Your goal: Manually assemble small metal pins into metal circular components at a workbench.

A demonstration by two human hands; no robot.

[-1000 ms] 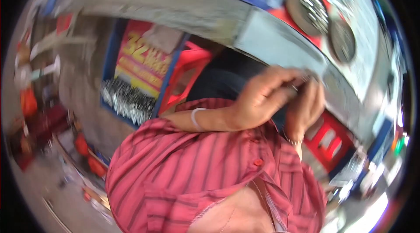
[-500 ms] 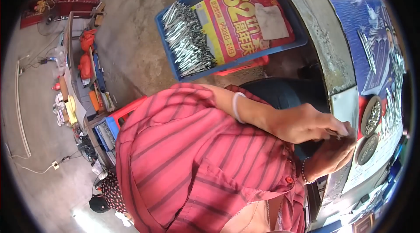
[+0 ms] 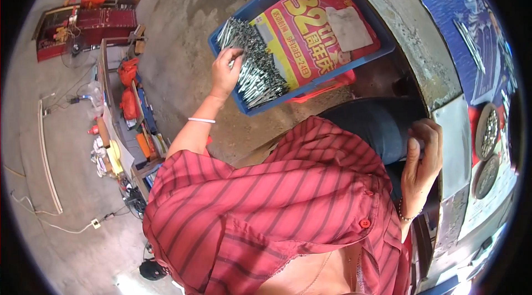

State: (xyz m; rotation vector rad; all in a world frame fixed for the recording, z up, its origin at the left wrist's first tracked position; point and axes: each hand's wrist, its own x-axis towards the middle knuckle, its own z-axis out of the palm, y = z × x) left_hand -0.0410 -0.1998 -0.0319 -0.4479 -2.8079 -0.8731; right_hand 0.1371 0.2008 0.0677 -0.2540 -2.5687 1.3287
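My left hand (image 3: pixel 226 76), with a white band at its wrist, reaches out to a blue crate (image 3: pixel 247 111). Its fingers and thumb are closed together at the near left edge of a heap of thin silvery metal pieces (image 3: pixel 263 81). Whatever lies between the fingertips is too small to make out. On the right, my right hand (image 3: pixel 422 156) is raised beside the bench edge, palm up. The fingers curl loosely, the thumb stands apart, and I see nothing between them. A beaded bracelet circles that wrist.
Red and yellow printed card (image 3: pixel 305 29) with a pale cloth-like piece (image 3: pixel 349 29) lines the crate. Two round dishes, one with small metal parts (image 3: pixel 486 131), sit on the bench (image 3: pixel 451 123). Cluttered shelving (image 3: pixel 124 145) stands left; a power cord (image 3: pixel 61 231) crosses the floor.
My left hand has left my right hand and swung across to the metal pieces in the crate. My right hand has turned upward with its fingers loosened. The view has shifted slightly.
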